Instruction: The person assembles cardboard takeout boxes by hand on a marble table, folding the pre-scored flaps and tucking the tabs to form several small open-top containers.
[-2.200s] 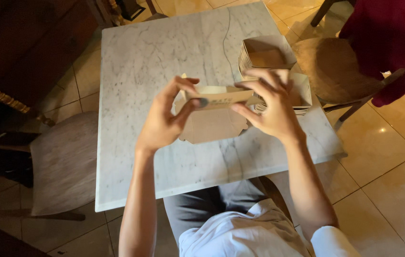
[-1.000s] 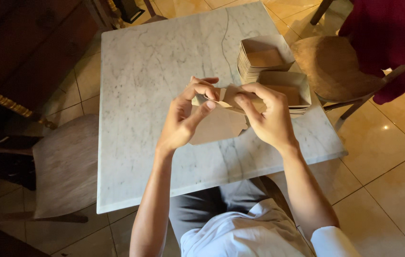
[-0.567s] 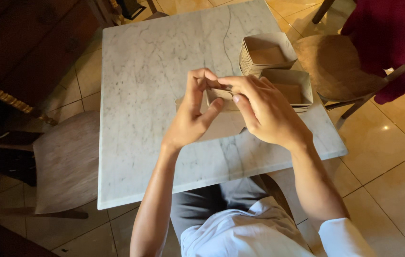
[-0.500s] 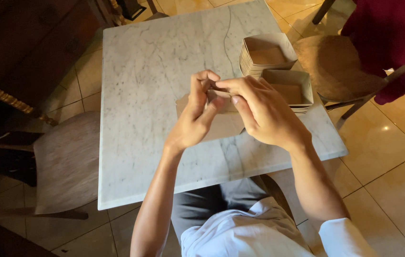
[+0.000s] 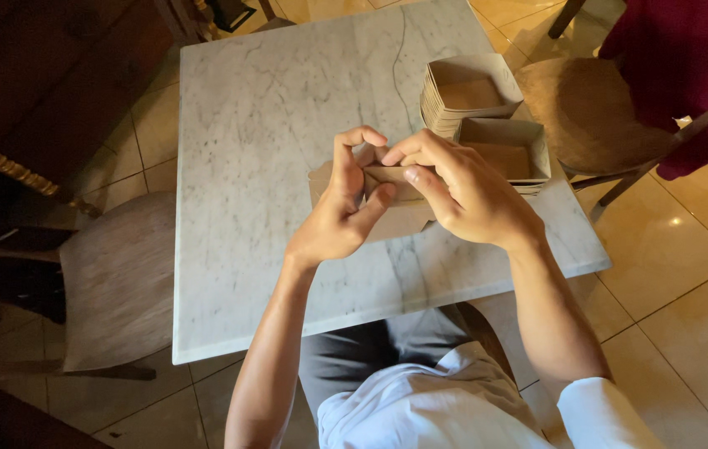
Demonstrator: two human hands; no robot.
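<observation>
A flat brown cardboard piece (image 5: 395, 204) is held above the marble table (image 5: 271, 141), partly folded. My left hand (image 5: 341, 212) pinches its left side, thumb and forefinger on the fold. My right hand (image 5: 466, 191) grips its top and right side, fingers curled over the edge. Most of the cardboard is hidden behind both hands. Just right of my right hand stands a folded brown cardboard tray (image 5: 508, 150), and behind it a stack of nested trays (image 5: 466, 91).
A wooden chair (image 5: 113, 283) stands left of the table. Another wooden chair (image 5: 587, 108) is at the right, with a dark red cloth (image 5: 686, 66) over it. Dark wooden furniture (image 5: 38, 75) fills the upper left. The floor is tan tile.
Both hands have drawn closer together on the cardboard, folding it smaller. The left hand has shifted right, toward the right hand.
</observation>
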